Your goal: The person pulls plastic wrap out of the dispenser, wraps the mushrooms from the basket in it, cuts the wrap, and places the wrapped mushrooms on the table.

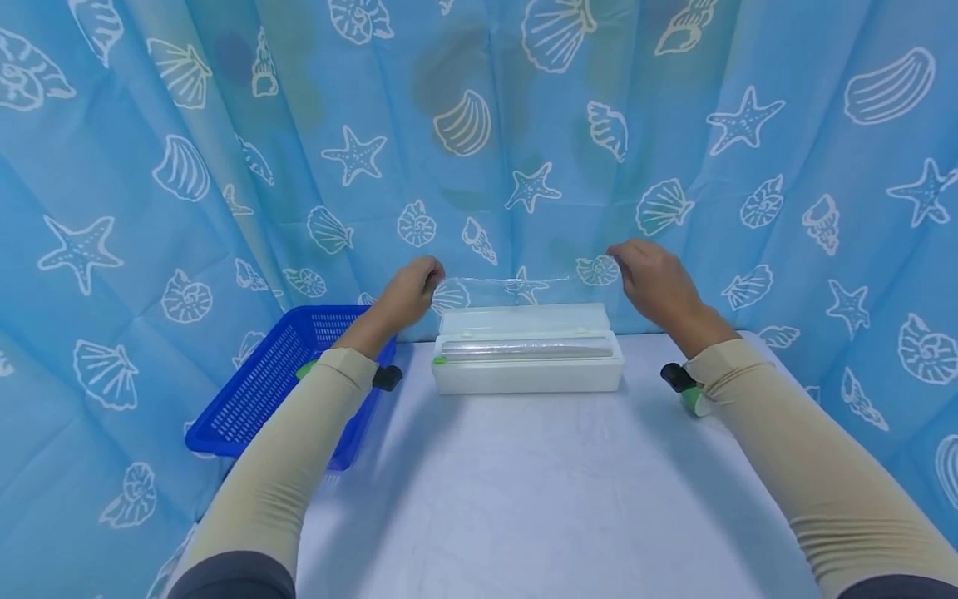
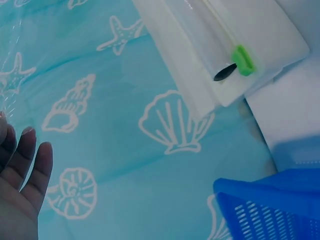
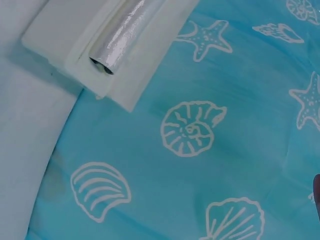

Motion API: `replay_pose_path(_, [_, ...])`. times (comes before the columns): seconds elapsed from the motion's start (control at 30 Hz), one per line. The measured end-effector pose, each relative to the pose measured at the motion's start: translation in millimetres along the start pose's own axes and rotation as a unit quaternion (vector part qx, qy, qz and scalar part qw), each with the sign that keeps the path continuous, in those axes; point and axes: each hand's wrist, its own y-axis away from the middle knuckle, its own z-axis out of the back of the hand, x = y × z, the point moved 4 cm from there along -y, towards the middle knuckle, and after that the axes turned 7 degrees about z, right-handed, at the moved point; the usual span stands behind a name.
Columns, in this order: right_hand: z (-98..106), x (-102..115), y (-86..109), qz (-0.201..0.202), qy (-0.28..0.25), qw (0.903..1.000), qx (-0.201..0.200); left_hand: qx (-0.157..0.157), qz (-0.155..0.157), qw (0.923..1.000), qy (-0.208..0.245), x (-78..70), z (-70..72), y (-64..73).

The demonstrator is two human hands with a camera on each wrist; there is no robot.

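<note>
A thin clear sheet of plastic wrap (image 1: 509, 280) stretches between my two raised hands, its edge faintly visible. My left hand (image 1: 407, 291) pinches one end of it, and my right hand (image 1: 657, 281) pinches the other. Below and between them is the white wrap dispenser box (image 1: 527, 377), its lid (image 1: 524, 318) raised at the back. Inside lies the roll of plastic wrap (image 1: 527, 348). A green slider (image 2: 243, 60) sits at the box's left end. The left wrist view catches part of the left hand (image 2: 22, 185); only a fingertip (image 3: 317, 195) shows in the right wrist view.
At the left of the white table (image 1: 539, 491) stands a blue plastic basket (image 1: 239, 408) with a green thing (image 1: 305, 368) inside, partly behind my left forearm. A green and white object (image 1: 696, 403) lies by my right wrist. A blue shell-patterned curtain (image 1: 494, 158) hangs behind.
</note>
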Motion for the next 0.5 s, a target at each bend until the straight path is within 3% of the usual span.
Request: replay_pose_path(0.5, [16, 1, -14.2, -0.002, 0.016, 0.9992, -0.036, -0.016, -0.008, 0.9998, 0.008, -7.1, 23.7, -1.7])
